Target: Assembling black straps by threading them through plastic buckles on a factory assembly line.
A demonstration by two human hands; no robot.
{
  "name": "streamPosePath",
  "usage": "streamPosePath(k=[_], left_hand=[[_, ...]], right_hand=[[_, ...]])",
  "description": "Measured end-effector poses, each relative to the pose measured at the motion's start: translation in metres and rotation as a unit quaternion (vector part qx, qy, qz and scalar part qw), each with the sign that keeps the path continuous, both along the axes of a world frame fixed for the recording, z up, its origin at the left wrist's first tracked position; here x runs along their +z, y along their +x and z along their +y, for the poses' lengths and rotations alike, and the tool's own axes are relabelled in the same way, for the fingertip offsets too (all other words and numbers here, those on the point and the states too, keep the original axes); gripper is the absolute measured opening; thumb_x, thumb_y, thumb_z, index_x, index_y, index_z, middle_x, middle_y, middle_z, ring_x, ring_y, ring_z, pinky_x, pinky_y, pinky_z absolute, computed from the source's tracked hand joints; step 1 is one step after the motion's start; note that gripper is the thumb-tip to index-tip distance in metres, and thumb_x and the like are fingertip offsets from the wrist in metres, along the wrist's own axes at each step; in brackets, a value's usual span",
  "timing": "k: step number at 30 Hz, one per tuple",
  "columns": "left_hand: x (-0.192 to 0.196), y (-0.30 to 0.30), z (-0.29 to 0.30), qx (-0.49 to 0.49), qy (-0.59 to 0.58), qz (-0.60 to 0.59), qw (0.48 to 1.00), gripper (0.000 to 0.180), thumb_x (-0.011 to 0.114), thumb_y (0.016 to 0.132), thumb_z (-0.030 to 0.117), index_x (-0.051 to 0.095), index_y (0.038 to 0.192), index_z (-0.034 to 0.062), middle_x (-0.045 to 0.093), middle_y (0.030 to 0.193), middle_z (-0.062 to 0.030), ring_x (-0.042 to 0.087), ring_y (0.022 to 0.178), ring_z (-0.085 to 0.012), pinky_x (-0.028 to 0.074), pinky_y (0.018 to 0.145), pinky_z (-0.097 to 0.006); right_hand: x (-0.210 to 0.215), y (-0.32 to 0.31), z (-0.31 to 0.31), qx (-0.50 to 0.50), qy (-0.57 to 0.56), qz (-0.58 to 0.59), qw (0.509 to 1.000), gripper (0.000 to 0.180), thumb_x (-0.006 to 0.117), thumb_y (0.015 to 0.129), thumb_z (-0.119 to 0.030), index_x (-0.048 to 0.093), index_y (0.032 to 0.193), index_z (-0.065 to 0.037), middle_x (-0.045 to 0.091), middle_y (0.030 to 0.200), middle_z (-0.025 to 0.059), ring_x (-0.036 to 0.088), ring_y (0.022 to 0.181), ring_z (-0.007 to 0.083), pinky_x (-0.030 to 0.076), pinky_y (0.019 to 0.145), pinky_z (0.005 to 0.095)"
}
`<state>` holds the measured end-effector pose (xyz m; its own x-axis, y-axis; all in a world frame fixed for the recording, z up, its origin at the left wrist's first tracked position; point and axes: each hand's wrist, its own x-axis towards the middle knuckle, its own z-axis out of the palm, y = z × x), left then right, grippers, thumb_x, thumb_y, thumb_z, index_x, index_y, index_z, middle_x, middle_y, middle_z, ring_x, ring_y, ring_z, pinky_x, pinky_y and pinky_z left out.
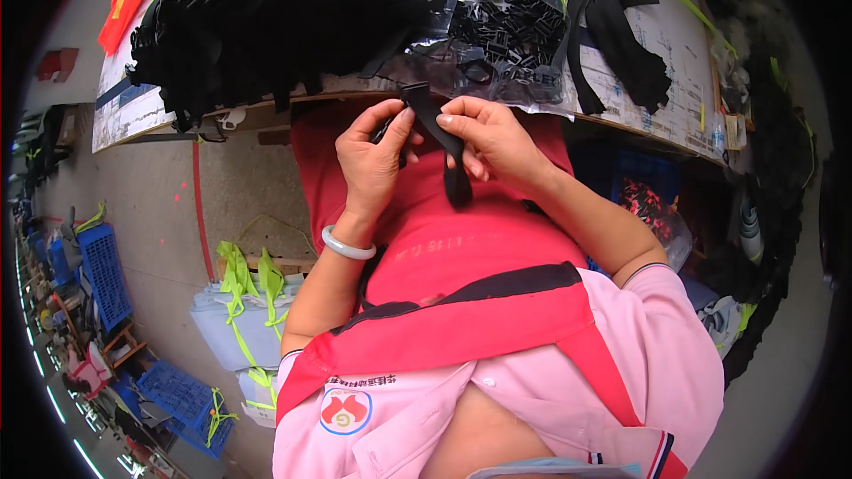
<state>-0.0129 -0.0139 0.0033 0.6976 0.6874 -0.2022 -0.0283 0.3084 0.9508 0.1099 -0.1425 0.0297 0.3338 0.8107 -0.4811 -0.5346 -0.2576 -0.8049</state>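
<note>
A black webbing strap (437, 130) hangs between my two hands, just in front of the table's near edge and above my red apron. At its upper end sits a small black plastic buckle (414, 87). My left hand (368, 155) is closed in a pinch beside the buckle, with part of the strap between thumb and fingers. With thumb and fingers, my right hand (493, 137) grips the strap from the other side. The strap's lower part drops in a loop below the fingers. Fingers partly hide how strap and buckle join.
On the table (124, 115) lies a large heap of black straps (275, 31). Beside it is a clear plastic bag (506, 31) of black buckles. More black strips (621, 35) lie at the right. Bundles with yellow-green ties (240, 328) and blue crates (106, 275) stand at the left.
</note>
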Motion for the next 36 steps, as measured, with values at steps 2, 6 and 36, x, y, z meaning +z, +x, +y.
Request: streamPosePath(k=[2, 6, 36], left_hand=[[-0.006, 0.000, 0.001, -0.002, 0.007, -0.009, 1.000, 0.016, 0.066, 0.089, 0.007, 0.065, 0.102, -0.0021, 0.066, 0.076, -0.0058, 0.059, 0.057, -0.0076, 0.047, 0.047, -0.018], [-0.007, 0.000, 0.000, -0.006, 0.114, 0.007, 0.993, 0.017, 0.067, 0.087, 0.002, 0.066, 0.103, -0.0008, 0.066, 0.086, -0.0051, 0.063, 0.068, -0.0093, 0.049, 0.054, -0.021], [-0.013, -0.016, 0.016, 0.012, -0.032, 0.004, 0.999, 0.020, 0.066, 0.090, 0.014, 0.068, 0.100, -0.0036, 0.063, 0.075, -0.0031, 0.054, 0.053, -0.0059, 0.043, 0.043, -0.019]], right_hand=[[-0.003, -0.005, 0.001, -0.014, 0.015, 0.020, 1.000, 0.020, 0.055, 0.097, -0.021, 0.055, 0.107, -0.004, 0.064, 0.067, 0.0082, 0.050, 0.039, 0.0054, 0.035, 0.035, 0.0170], [-0.007, -0.008, 0.004, -0.080, 0.061, 0.033, 0.994, 0.024, 0.055, 0.097, -0.022, 0.053, 0.111, -0.003, 0.065, 0.073, 0.0094, 0.056, 0.045, 0.0084, 0.042, 0.040, 0.0192], [-0.002, -0.008, 0.012, 0.085, -0.067, -0.201, 0.974, 0.017, 0.061, 0.094, -0.021, 0.058, 0.085, -0.007, 0.056, 0.070, -0.0049, 0.047, 0.056, 0.0003, 0.037, 0.049, 0.0169]])
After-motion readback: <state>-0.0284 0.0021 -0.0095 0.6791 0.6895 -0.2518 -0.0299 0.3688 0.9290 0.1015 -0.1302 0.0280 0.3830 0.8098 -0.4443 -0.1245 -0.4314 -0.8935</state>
